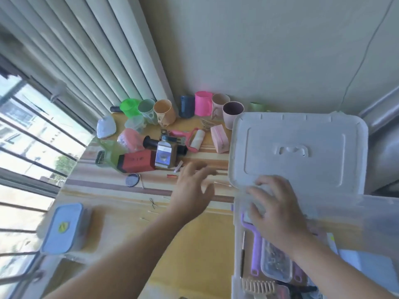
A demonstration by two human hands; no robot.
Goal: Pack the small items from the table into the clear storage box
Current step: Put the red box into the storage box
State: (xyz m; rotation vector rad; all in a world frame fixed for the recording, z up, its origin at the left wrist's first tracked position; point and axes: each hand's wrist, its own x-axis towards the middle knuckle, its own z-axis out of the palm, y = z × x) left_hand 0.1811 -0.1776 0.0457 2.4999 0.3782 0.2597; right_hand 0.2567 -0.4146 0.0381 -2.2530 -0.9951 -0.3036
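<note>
The clear storage box (236,238) stands at the table's right, its white lid (302,147) lying beyond it. Inside are purple-handled tools (255,253), a small clear case (275,264) and a beige comb (259,287). My right hand (276,210) hovers over the box's far rim, fingers spread, holding nothing. My left hand (194,188) reaches over the table, fingers apart and blurred, near a small red stick (171,176) and a cotton swab (223,184). Further left lie a red box (137,164), a lint roller (197,139) and a pink pouch (219,138).
A row of coloured cups (164,112) lines the wall at the back. A blue-lidded container (63,228) sits at the table's left near the barred window. A round dark disc (132,180), a black hair tie (153,203) and more swabs lie on the striped cloth.
</note>
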